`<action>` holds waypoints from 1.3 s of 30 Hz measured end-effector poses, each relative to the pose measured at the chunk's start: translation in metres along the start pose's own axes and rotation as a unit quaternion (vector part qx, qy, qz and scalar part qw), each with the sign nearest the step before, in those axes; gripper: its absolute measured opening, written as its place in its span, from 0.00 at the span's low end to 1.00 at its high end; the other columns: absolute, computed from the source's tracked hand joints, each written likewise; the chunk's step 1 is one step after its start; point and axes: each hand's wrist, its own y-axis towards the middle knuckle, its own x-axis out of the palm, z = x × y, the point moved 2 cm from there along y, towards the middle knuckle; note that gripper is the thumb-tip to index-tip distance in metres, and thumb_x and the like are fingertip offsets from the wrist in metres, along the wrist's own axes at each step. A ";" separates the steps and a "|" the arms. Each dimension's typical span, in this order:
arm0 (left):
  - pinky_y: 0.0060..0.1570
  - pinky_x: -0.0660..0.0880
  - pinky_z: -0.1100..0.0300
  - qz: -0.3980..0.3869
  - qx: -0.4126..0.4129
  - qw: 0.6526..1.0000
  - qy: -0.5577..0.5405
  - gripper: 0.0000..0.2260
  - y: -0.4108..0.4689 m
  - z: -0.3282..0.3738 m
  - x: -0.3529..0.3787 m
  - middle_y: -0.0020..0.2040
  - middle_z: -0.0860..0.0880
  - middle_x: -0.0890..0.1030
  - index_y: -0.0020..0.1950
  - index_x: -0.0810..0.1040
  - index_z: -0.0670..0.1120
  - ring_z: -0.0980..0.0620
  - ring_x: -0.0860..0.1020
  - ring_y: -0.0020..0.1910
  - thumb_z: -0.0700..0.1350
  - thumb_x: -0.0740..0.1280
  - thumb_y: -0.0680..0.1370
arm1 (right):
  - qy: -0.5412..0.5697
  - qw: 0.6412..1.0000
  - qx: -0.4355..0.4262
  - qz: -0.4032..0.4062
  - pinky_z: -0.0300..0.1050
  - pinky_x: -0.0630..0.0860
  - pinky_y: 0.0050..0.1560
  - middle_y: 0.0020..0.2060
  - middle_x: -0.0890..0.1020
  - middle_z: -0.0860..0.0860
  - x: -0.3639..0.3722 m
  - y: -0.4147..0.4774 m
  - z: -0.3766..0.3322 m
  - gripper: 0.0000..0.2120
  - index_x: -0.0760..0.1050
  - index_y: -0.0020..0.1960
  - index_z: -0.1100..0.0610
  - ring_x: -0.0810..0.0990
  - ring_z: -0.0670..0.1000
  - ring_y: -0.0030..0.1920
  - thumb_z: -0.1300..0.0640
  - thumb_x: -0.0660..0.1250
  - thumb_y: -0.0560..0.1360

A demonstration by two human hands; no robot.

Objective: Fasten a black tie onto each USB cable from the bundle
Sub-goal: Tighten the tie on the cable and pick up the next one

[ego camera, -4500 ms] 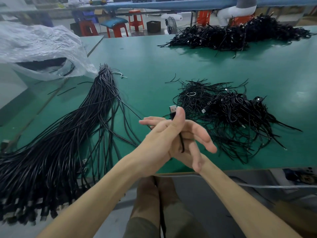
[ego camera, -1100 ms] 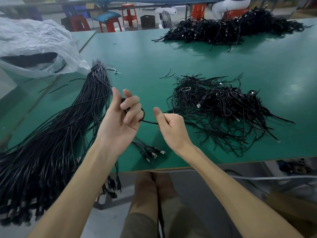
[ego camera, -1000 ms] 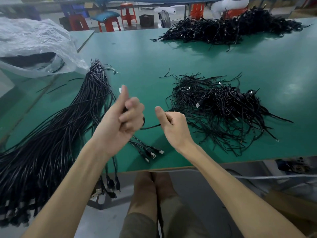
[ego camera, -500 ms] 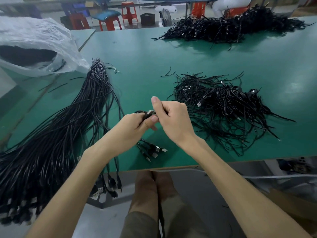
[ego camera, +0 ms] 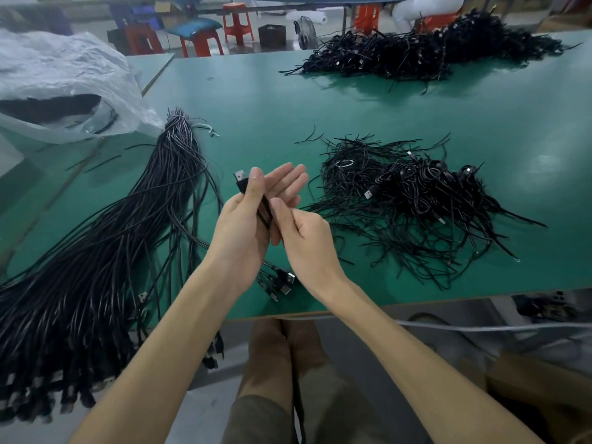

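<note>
**Fig.** Head view, tying bench; items listed large to small.

- **Table**: green top, carries everything below.
- **Bundle**: long black cables on the L side, near ends hanging over the table edge.
- **Pile**: R of centre, thin black ties mixed w/ coiled cables.
- **Left hand**: mine, raised between bundle & pile. Fingers are straight & spread, thumb clamping a folded USB cable against them.
- **Right hand**: touches the left. Thumb & curled fingers pinch the same cable lower down.
- **Plug**: silver end, sticks up past my left thumb.

**Risk (my judgement):** only one thumb holds the fold. If it eases while my right hand goes for a tie, the loops will prob. spring open & need re-coiling. A tie cinched too near the plug could slide off.

**Hidden / unclear:**
- Whether my right hand holds a tie: can't tell, black on black.
- Right fingertips sit behind the knuckles.
- No. of loops in the fold is unreadable.
- The cable's other end is not traceable.
- The bundle's near end is cut by the frame.
</note>
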 end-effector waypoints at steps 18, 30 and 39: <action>0.41 0.79 0.60 -0.040 -0.048 0.991 -0.115 0.16 0.003 -0.006 -0.014 0.40 0.53 0.80 0.39 0.80 0.51 0.54 0.81 0.41 0.53 0.63 0.84 | 0.115 0.986 0.071 -0.099 0.45 0.78 0.39 0.38 0.81 0.44 -0.011 0.009 0.007 0.09 0.79 0.56 0.58 0.78 0.46 0.37 0.58 0.74 0.77; 0.56 0.80 0.52 -0.176 -0.091 0.980 -0.036 0.13 -0.009 0.005 -0.018 0.45 0.43 0.81 0.47 0.73 0.42 0.41 0.83 0.52 0.46 0.55 0.87 | 0.137 0.980 0.059 -0.131 0.43 0.73 0.46 0.32 0.73 0.39 -0.013 0.006 0.014 0.16 0.78 0.45 0.47 0.72 0.45 0.38 0.66 0.80 0.70; 0.59 0.79 0.53 -0.195 -0.053 0.972 0.117 0.13 -0.012 0.010 -0.012 0.50 0.38 0.84 0.46 0.73 0.40 0.40 0.83 0.56 0.46 0.57 0.86 | 0.153 0.977 0.040 -0.140 0.35 0.75 0.42 0.32 0.78 0.41 -0.019 -0.001 0.019 0.08 0.80 0.42 0.53 0.76 0.41 0.34 0.63 0.76 0.74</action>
